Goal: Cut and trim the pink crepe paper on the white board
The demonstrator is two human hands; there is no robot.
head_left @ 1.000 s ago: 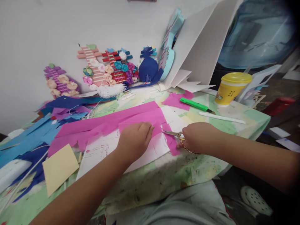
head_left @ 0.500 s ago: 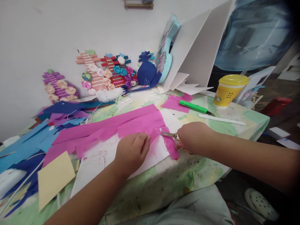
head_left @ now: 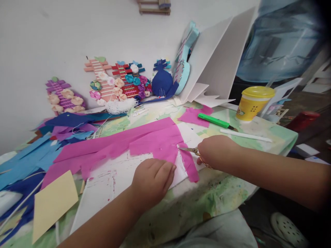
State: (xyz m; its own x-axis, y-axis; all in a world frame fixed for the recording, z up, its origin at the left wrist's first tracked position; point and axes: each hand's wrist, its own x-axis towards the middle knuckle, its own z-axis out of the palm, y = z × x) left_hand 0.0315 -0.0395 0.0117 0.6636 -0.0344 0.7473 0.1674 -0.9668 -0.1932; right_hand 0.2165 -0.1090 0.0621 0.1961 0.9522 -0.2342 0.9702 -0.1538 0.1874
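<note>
My right hand [head_left: 218,151] grips a small pair of scissors [head_left: 190,150] with gold-coloured handles. Their blades point left, the tip at a cut in the pink crepe paper [head_left: 155,137]. On the near side of that cut, my left hand [head_left: 153,181] is closed, its fingertips pinching the edge of a pink flap. A narrow pink strip [head_left: 190,167] hangs over the edge of the white foam board [head_left: 103,186] to the right of the cut. White board shows through the gap between flap and strip.
A green utility knife [head_left: 213,120], a white stick [head_left: 245,135] and a yellow cup [head_left: 256,103] stand or lie on the right. Blue crepe paper [head_left: 33,153] and a cream card [head_left: 55,206] are at the left. Decorated guitar shapes [head_left: 124,81] lean on the wall.
My left hand has moved toward me and slightly right, drawing the pink flap down. The gap beside the strip shows wider. My right hand with the scissors has barely shifted.
</note>
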